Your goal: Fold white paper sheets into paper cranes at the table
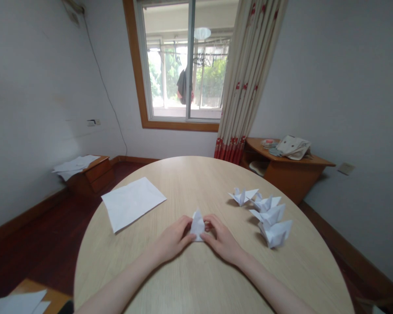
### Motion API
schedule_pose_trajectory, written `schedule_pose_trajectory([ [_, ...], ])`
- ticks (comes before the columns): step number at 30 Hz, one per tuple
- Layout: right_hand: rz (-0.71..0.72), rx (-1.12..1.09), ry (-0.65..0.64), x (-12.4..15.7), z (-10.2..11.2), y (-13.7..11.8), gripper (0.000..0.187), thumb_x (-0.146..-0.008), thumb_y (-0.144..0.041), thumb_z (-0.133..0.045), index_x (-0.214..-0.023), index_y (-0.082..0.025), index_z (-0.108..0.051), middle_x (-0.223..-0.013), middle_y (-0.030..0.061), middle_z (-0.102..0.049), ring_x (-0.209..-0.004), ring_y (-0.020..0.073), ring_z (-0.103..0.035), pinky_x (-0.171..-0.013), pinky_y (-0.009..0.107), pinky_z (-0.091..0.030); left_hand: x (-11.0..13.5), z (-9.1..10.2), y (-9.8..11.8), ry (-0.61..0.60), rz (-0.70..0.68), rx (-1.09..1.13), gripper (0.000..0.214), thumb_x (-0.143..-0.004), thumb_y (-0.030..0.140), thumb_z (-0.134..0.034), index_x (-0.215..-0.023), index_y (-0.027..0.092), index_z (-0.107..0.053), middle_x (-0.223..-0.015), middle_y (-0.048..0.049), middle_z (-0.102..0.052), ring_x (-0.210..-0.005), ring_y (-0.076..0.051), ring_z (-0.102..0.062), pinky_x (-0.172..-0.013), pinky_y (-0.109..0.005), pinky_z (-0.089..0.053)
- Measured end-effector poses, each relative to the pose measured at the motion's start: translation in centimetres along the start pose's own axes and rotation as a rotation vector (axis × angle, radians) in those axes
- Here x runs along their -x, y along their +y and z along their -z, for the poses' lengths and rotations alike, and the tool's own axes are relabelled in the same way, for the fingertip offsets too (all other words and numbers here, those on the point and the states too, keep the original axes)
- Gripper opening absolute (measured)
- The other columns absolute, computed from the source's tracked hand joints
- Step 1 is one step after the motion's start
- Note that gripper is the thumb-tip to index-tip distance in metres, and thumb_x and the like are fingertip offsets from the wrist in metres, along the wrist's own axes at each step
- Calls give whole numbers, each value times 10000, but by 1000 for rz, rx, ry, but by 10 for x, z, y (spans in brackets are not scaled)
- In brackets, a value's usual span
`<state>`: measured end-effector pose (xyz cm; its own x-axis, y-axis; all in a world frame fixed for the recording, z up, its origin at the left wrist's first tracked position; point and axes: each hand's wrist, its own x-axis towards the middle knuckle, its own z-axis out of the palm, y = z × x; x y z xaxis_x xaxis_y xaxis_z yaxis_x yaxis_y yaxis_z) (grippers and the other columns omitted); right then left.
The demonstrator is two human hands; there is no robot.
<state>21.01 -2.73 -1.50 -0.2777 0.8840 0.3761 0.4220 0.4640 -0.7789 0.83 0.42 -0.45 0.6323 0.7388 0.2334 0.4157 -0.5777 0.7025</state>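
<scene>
A small piece of folded white paper, pointed at its far end, is held between my two hands near the middle of the table. My left hand pinches its left edge, with the thumb at the lower left corner. On the opposite side, my right hand grips the right edge, its thumb near the lower right corner and its fingers curled. Several folded white paper cranes stand in a row to the right of my right hand. Farther left lies a stack of white paper sheets.
The round wooden table fills the foreground. Beyond it are a window, a patterned curtain and a corner desk with a cloth bag. A low cabinet at left carries more paper.
</scene>
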Motion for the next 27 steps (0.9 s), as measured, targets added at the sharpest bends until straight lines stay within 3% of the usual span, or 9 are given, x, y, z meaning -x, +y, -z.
schedule_pose_trajectory([
  [5, -6, 4, 19, 1, -3, 5, 336, -835, -172, -534, -1162, -217, -467, -1112, 73, -516, -921, 185, -569, -862, 377, -487, 0, -6, -10, 62, -16, 134, 479, -853, 166, -552, -1296, 210, -376, -1143, -78, -601, -1033, -209, -594, -927, -356, -457],
  [11, 25, 67, 42, 2, -4, 10, 415, -835, -186, -540, -1234, -221, -434, -1191, 96, -497, -1024, 213, -552, -930, 419, -472, -1, -11, -18, 84, -57, 159, 590, -839, 145, -557, -1356, 247, -293, -1242, -83, -543, -1055, -210, -588, -968, -398, -451],
  [17, 4, 144, -9, 3, -5, 18, 442, -866, -204, -526, -1306, -219, -485, -1314, 111, -492, -1236, 238, -469, -1054, 447, -392, -2, -11, -19, 111, -123, 82, 489, -839, 132, -557, -1288, 237, -395, -1272, -94, -488, -1113, -221, -548, -989, -402, -450],
  [27, 30, 343, -68, 3, -4, 21, 429, -916, -243, -498, -1342, -191, -515, -1364, 137, -530, -1254, 260, -485, -1056, 467, -392, -1, -7, -12, 47, -46, -48, 282, -882, 184, -532, -1161, 218, -553, -1253, -75, -527, -1094, -205, -567, -987, -352, -453],
])
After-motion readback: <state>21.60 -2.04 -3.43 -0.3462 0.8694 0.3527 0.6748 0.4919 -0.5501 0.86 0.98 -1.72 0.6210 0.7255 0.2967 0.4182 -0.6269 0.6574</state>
